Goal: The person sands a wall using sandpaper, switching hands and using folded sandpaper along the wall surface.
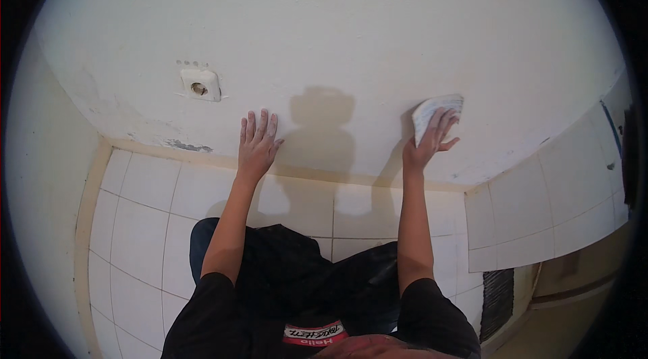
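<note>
Pressing a white pad (426, 110) against the wall (378, 35) with the right hand (428, 142). Fingers of that hand laid over the pad's face, partly bent and a little fanned, holding it to the plaster; outermost finger off the pad's edge, pointing right. On the thumb's position, cannot tell. Faint grey-blue streaks across the pad, upper edge sticking out beyond the fingertips.

With the left hand (256, 149), nothing grasped: fingers extended, pointing up, slightly parted, thumb out to the right. Apparently palm to the wall, low down, near the socket (200, 85) and to its lower right. Pale dust on the fingers. Both forearms reaching up from the lower edge, well apart.

On the wall: off-white paint, small marks just above the socket, a grey flaked patch (189, 147) near the bottom at left. Between the hands, a shadow (322, 116) of head and shoulders.

Below, a white tiled floor (142, 224) with dark joints, edged by a cream strip (82, 251) along the left wall (47, 210). At right, a tiled panel (520, 203) with a black ribbed piece (497, 301) below. At bottom, dark short sleeves and dark trousers (290, 264).
</note>
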Motion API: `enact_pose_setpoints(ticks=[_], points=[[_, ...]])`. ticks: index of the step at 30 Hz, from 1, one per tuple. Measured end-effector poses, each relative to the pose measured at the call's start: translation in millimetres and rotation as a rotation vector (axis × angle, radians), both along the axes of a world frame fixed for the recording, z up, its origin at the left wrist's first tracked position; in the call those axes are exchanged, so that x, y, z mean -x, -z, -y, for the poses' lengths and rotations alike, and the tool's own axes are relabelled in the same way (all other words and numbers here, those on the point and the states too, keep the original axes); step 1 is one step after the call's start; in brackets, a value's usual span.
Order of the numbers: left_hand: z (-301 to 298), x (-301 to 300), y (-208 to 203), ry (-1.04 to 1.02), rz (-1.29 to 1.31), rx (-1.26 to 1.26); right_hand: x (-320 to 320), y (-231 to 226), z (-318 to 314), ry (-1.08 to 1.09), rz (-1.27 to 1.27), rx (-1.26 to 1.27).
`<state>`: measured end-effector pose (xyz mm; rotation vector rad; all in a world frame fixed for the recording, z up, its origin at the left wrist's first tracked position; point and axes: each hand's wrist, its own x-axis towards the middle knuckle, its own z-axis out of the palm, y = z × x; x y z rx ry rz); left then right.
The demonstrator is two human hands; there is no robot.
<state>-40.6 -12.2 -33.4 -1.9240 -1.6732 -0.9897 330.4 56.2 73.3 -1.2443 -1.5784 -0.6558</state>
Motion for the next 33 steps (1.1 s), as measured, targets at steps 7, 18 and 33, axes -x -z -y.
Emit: enact_pose_setpoints(ticks=[7,18,33], points=[[0,1,2,0.004,-0.001,-0.013,15,8,2,-0.120,-0.080,0.001],[-1,0,3,0.012,0.004,-0.027,89,103,30,-0.306,0.525,0.358],[0,1,0,0.018,0.021,0.001,49,68,6,-0.158,0.405,0.132]])
